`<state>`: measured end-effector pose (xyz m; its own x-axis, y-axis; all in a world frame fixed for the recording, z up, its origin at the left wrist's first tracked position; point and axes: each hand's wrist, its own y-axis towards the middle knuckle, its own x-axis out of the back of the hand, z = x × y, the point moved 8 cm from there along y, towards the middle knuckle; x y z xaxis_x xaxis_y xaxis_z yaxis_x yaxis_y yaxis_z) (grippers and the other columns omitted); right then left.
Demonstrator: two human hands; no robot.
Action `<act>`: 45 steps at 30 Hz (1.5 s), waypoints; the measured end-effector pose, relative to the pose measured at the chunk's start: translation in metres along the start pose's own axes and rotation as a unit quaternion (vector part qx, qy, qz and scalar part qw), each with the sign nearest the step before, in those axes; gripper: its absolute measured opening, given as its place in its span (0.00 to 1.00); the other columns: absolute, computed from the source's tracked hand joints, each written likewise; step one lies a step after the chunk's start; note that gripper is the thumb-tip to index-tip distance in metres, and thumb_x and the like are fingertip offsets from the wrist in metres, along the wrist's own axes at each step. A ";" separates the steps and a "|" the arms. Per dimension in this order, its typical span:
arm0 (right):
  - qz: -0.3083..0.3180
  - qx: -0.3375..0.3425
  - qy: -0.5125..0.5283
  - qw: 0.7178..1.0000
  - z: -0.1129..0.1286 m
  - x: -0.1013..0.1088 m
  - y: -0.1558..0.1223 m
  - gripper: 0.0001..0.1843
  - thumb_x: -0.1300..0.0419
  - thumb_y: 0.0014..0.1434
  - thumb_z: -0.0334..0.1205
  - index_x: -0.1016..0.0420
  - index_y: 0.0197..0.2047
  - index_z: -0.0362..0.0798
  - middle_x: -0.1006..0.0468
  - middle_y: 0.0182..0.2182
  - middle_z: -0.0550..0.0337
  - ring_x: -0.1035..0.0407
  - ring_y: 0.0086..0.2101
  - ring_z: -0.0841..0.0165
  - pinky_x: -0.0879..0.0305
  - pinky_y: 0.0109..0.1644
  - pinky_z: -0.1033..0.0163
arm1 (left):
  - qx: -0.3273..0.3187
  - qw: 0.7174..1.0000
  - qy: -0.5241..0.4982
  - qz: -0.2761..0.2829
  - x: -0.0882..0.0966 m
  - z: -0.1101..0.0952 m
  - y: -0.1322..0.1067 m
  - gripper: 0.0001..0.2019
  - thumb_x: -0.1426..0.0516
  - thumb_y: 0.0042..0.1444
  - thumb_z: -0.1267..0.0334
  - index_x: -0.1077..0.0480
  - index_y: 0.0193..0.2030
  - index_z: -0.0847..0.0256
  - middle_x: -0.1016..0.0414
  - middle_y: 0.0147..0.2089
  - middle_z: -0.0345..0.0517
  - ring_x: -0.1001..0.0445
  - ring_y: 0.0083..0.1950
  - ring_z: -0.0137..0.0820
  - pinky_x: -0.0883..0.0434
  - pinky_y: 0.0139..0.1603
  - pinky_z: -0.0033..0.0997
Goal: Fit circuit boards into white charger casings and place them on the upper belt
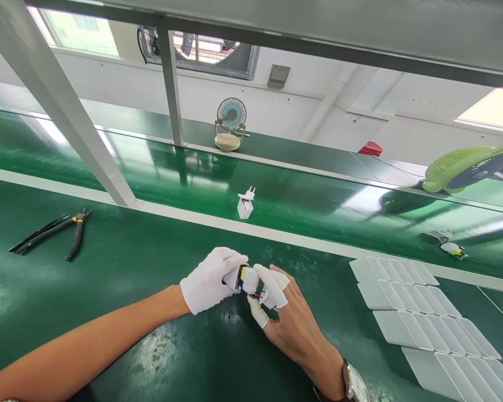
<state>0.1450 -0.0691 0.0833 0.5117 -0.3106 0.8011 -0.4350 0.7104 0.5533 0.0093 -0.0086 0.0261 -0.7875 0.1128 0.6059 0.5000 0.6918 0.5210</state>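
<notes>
My left hand (209,279), in a white glove, and my right hand (287,318), with white finger cots on its fingertips, meet over the green bench. Between them they pinch a small white charger part (246,278) with a yellow component and thin red wires showing. A finished white plug adapter (245,204) stands alone on the conveyor belt just beyond the hands.
Pliers and tweezers (62,231) lie at the left of the bench. Rows of white flat covers (419,315) overlap at the right. A small desk fan (230,128) stands across the belt, a green fan (469,166) at the right, a metal post (62,106) at the left.
</notes>
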 end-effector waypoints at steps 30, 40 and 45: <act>0.007 -0.022 0.022 1.000 -0.004 -0.002 0.002 0.33 0.44 0.67 0.34 0.49 0.72 0.50 0.24 0.49 0.48 0.26 0.51 0.55 0.29 0.60 0.39 | 0.051 0.998 -0.019 0.029 -0.005 0.012 -0.002 0.37 0.34 0.47 0.72 0.36 0.64 0.50 0.30 0.58 0.51 0.30 0.61 0.44 0.26 0.60 0.48; -0.010 -0.016 0.031 0.999 -0.003 -0.004 0.000 0.37 0.43 0.67 0.33 0.52 0.74 0.53 0.23 0.51 0.48 0.25 0.51 0.55 0.26 0.58 0.40 | 0.037 0.999 -0.025 0.014 -0.005 0.011 -0.001 0.37 0.33 0.47 0.69 0.37 0.64 0.49 0.29 0.57 0.52 0.28 0.59 0.44 0.25 0.57 0.47; 0.003 -0.028 0.033 0.999 -0.005 -0.013 -0.002 0.34 0.43 0.68 0.36 0.49 0.73 0.51 0.21 0.49 0.48 0.25 0.51 0.55 0.25 0.57 0.42 | -0.003 0.999 -0.040 0.025 -0.005 0.005 0.002 0.36 0.36 0.50 0.71 0.39 0.65 0.50 0.28 0.55 0.51 0.26 0.56 0.41 0.25 0.55 0.44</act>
<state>0.1430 -0.0628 0.0704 0.5575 -0.2665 0.7862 -0.3961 0.7470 0.5340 0.0126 -0.0043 0.0211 -0.7875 0.2037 0.5817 0.5413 0.6800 0.4946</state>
